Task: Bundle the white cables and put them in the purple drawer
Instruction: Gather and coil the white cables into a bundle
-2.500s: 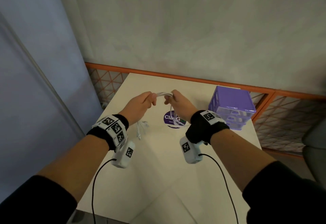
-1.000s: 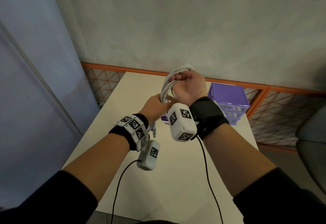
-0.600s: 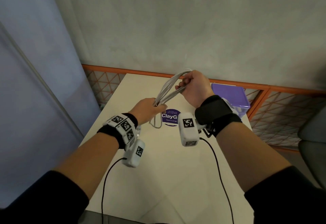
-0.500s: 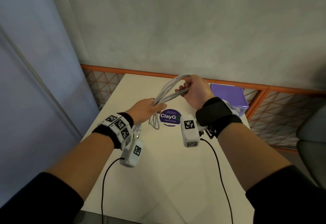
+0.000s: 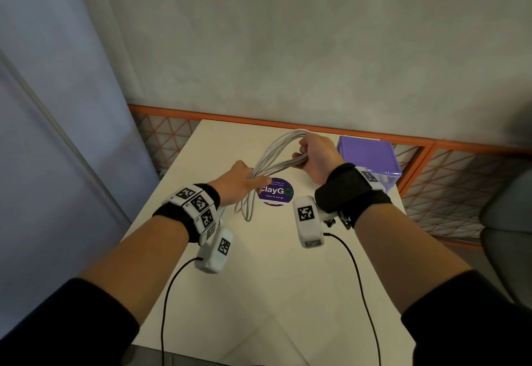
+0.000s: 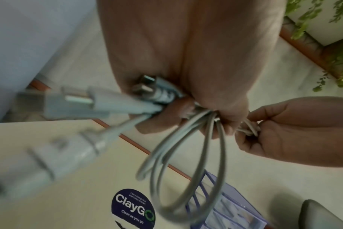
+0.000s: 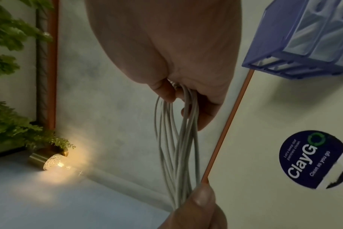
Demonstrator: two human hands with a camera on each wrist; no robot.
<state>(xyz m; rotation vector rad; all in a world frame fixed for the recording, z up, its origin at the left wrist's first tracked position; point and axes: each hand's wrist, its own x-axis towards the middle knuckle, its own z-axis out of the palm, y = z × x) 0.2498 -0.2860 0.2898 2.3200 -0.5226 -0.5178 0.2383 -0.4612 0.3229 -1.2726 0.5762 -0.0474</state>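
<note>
The white cables (image 5: 275, 158) stretch as a folded bundle between my two hands above the table. My left hand (image 5: 240, 179) grips the lower end, where loops (image 5: 247, 207) hang down to the tabletop. In the left wrist view the plugs (image 6: 108, 102) stick out of that fist beside hanging loops (image 6: 188, 170). My right hand (image 5: 312, 154) grips the upper end, higher and farther back. The right wrist view shows the strands (image 7: 178, 147) running from its fingers (image 7: 206, 108). The purple drawer unit (image 5: 371, 158) stands at the table's back right, just behind my right wrist.
A round dark "ClayGo" sticker (image 5: 276, 191) lies on the cream table (image 5: 259, 265) under the cables. An orange mesh railing (image 5: 460, 181) runs behind and to the right of the table. A grey wall is behind. A grey chair (image 5: 509, 221) is at the far right.
My right hand has come down from high up and turned over, and the bundle now slants lower over the sticker. My left hand has slid left and down, still holding the cable ends.
</note>
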